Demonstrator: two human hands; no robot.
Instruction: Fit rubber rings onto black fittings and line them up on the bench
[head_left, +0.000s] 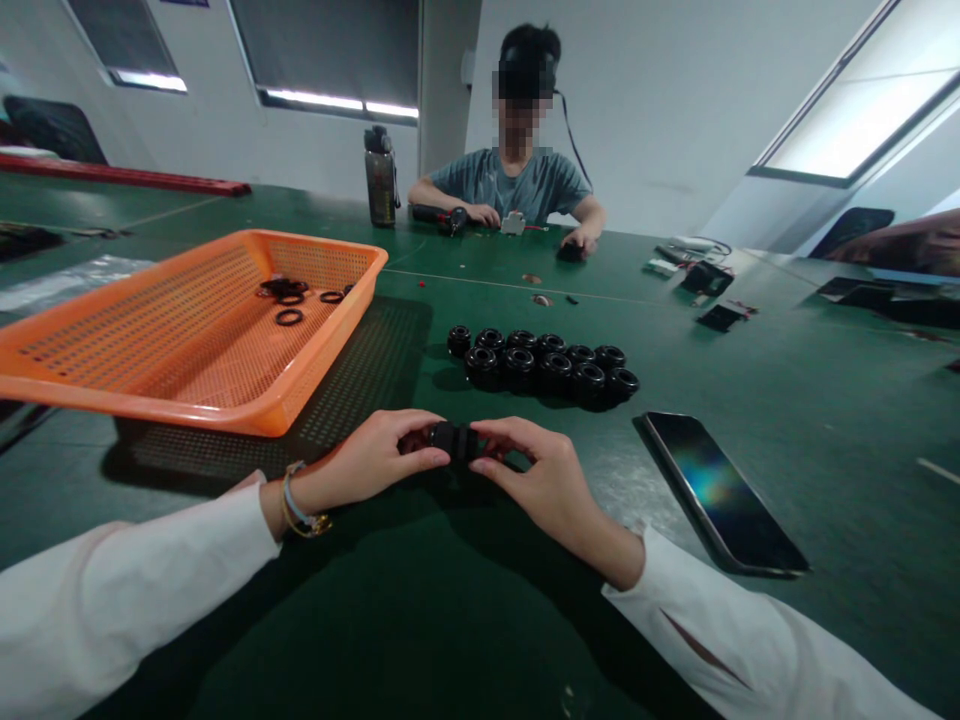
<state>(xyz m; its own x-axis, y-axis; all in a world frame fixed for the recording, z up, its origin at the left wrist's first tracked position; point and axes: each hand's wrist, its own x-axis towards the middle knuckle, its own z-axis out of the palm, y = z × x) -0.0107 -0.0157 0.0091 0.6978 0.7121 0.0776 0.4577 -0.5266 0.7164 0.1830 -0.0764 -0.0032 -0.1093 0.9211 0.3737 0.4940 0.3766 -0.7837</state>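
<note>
Between my hands, just above the green table, is a small black cylindrical part. My left hand pinches its left end with thumb and fingers. The right end is gripped by my right hand in the same way. Beyond my hands, several shiny black round parts with holes in their tops stand in two rows. An orange perforated basket at the left holds several black rings.
A phone lies right of my right hand on the green table. Across it a person sits with a hand on a black object, near a dark bottle. Black boxes with wires are at the back right.
</note>
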